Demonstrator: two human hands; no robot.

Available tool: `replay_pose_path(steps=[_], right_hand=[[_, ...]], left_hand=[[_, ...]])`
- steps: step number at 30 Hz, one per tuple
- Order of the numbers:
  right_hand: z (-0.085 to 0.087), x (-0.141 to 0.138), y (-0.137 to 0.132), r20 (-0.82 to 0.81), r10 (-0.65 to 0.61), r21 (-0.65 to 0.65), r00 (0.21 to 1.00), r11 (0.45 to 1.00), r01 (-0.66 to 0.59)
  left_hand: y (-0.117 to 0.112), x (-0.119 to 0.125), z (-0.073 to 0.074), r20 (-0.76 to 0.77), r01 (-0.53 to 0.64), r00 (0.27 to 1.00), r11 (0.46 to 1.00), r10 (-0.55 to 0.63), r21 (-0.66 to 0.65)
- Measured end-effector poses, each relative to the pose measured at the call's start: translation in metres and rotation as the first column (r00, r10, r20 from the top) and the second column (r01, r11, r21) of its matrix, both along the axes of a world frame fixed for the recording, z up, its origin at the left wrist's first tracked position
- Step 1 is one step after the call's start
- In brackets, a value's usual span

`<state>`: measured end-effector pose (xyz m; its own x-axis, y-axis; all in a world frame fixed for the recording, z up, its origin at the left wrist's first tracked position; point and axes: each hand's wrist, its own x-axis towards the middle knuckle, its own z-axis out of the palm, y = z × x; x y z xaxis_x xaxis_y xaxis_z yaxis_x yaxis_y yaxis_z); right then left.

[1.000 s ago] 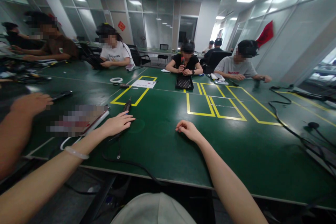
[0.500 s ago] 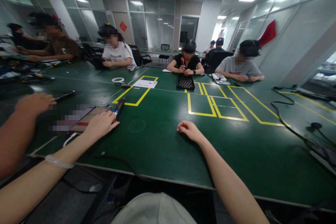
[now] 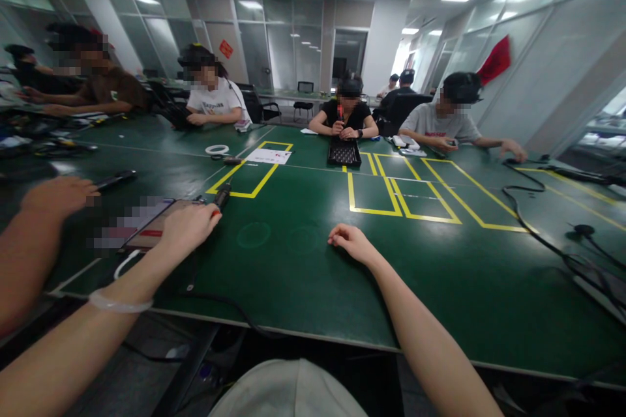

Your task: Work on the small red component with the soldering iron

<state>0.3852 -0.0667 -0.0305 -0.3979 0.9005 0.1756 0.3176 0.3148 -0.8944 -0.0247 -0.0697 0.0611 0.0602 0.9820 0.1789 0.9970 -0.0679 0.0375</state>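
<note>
My left hand [image 3: 188,225] lies over the handle of a black corded tool [image 3: 222,195], fingers curled round it; the tool's tip pokes out past my knuckles. Its black cord [image 3: 220,303] trails back over the table's front edge. A white bangle [image 3: 117,304] is on that wrist. My right hand [image 3: 348,241] rests on the green table [image 3: 303,273] near the middle, its fingers loosely curled with nothing in them. Just left of my left hand lies a flat tablet-like device [image 3: 147,227].
A neighbour's hand [image 3: 59,194] rests at the left near a black pen-like tool [image 3: 116,178]. Yellow tape boxes [image 3: 391,195], a black tray [image 3: 343,153], a paper sheet [image 3: 268,156] and a white ring [image 3: 216,149] lie further out. Cables [image 3: 548,241] run at the right. Several people sit opposite.
My left hand drew back to the left from lying flat on the table and closed over the corded tool's handle. The right hand stayed put. A person opposite stretched an arm to the right.
</note>
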Motion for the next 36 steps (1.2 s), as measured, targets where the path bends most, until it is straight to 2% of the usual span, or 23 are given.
replay_pose_path(steps=[2,3,4,5,7,8,10,12,14,18,21,26,33,36], right_hand=[[0.0,-0.001,0.0,-0.016,0.0,-0.01,1.0,1.0,0.0],[0.0,-0.001,0.0,-0.029,-0.001,-0.017,1.0,1.0,0.001],[0.001,-0.001,0.0,-0.046,-0.003,-0.025,0.999,1.0,0.002],[0.001,-0.002,0.0,-0.065,-0.004,-0.032,0.998,0.999,0.002],[0.001,-0.004,0.0,-0.107,-0.001,-0.053,0.994,0.999,-0.005],[0.001,-0.005,0.0,-0.126,0.003,-0.066,0.992,0.998,-0.011],[0.001,-0.007,-0.001,-0.159,0.006,-0.101,0.987,0.995,-0.022],[0.002,-0.009,-0.001,-0.194,0.001,-0.128,0.981,0.991,-0.026],[0.002,-0.011,-0.001,-0.24,-0.013,-0.162,0.971,0.986,-0.027],[0.002,-0.013,-0.002,-0.249,-0.042,-0.218,0.968,0.976,-0.014],[0.001,-0.015,-0.002,-0.239,-0.057,-0.217,0.969,0.976,0.004],[0.0,-0.014,-0.001,-0.274,-0.013,-0.166,0.962,0.986,-0.034],[-0.004,-0.008,0.004,-0.213,0.054,-0.036,0.976,0.997,-0.063],[-0.007,-0.009,0.004,-0.178,0.065,0.02,0.982,0.998,-0.062]], left_hand=[[0.002,0.026,0.004,0.225,0.035,0.974,0.999,-0.032,-0.009],[0.003,0.042,0.004,0.393,0.151,0.911,0.988,-0.126,-0.032],[0.004,0.06,0.002,0.559,0.252,0.809,0.966,-0.181,-0.052],[0.005,0.079,-0.001,0.683,0.321,0.706,0.944,-0.187,-0.073],[0.006,0.117,-0.011,0.815,0.433,0.556,0.894,-0.164,-0.115],[0.007,0.135,-0.016,0.849,0.483,0.505,0.866,-0.153,-0.132],[0.007,0.164,-0.028,0.877,0.563,0.452,0.815,-0.163,-0.138],[0.006,0.185,-0.038,0.861,0.611,0.453,0.784,-0.232,-0.11],[0.003,0.197,-0.046,0.804,0.642,0.485,0.764,-0.344,-0.06],[-0.002,0.207,-0.056,0.624,0.694,0.546,0.719,-0.559,0.036],[-0.005,0.209,-0.061,0.539,0.698,0.57,0.711,-0.62,0.08],[-0.005,0.208,-0.067,0.536,0.641,0.595,0.756,-0.6,0.134],[0.001,0.203,-0.066,0.668,0.575,0.572,0.813,-0.476,0.088],[0.002,0.202,-0.066,0.735,0.557,0.539,0.828,-0.412,0.056]])
